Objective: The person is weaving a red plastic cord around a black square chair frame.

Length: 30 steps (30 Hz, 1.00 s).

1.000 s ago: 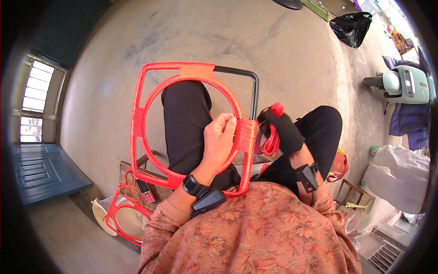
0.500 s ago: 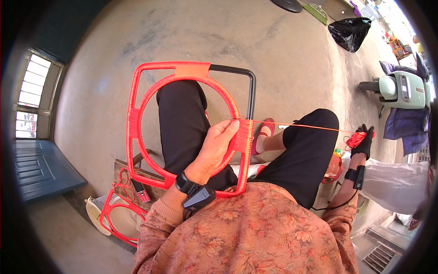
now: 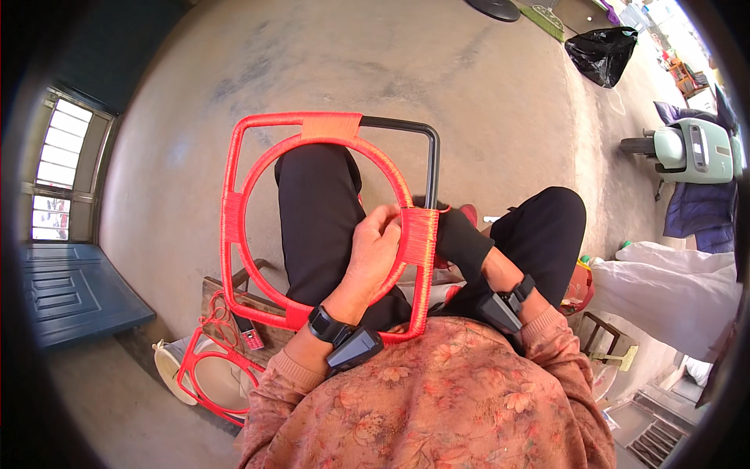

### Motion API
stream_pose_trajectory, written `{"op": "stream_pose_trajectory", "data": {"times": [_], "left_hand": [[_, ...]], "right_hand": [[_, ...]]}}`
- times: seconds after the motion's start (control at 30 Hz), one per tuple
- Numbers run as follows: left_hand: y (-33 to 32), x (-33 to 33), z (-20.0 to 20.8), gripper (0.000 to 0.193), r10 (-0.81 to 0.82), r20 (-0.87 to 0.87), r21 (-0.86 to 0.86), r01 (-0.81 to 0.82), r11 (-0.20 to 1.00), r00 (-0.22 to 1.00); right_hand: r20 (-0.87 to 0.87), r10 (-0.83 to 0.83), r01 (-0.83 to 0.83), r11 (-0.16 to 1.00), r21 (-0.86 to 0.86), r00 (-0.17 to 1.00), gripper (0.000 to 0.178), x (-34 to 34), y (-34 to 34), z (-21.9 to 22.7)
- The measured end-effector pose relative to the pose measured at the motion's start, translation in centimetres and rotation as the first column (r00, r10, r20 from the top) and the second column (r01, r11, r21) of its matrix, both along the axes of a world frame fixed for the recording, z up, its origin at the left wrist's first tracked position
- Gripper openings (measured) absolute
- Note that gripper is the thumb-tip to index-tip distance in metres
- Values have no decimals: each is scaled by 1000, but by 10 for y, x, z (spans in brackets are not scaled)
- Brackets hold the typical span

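Observation:
A square frame with rounded corners and an inner ring rests over my lap. Red cord wraps most of it, and bare black tube shows at the upper right corner. Inside the ring's right side is my left hand, fingers curled against the wrapped band, their tips partly hidden. My right hand, in a black glove, reaches behind that band from the right. Its fingers are out of sight, and so is the bundle of red cord. Black devices are strapped to both wrists.
A second red-wrapped frame leans by a pale bucket at lower left. Near it are a wooden bench, loose red cord and a small red phone. A scooter and black bag stand right.
My right hand has come in from the far right to behind the frame's right side. The stretched cord no longer shows. My left fingers have shifted from atop the band to inside the ring.

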<state>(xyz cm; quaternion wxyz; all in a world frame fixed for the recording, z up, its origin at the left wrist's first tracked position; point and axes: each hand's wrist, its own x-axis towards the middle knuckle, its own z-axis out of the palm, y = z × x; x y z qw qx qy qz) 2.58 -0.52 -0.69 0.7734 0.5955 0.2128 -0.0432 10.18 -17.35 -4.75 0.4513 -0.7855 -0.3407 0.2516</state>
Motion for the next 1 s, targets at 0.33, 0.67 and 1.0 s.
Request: {"op": "stream_pose_trajectory", "data": {"times": [0.33, 0.67, 1.0], "left_hand": [[-3, -6, 39, 31, -117, 693, 657, -556, 509, 711], [0, -1, 25, 25, 161, 295, 192, -223, 956, 942], [-1, 0, 18, 20, 98, 162, -20, -96, 995, 982]], "right_hand": [[-54, -465, 439, 785, 437, 884, 53, 5, 2, 64], [527, -279, 360, 931, -55, 803, 12, 13, -37, 100], [-332, -725, 789, 602, 121, 604, 13, 22, -107, 89]]}}
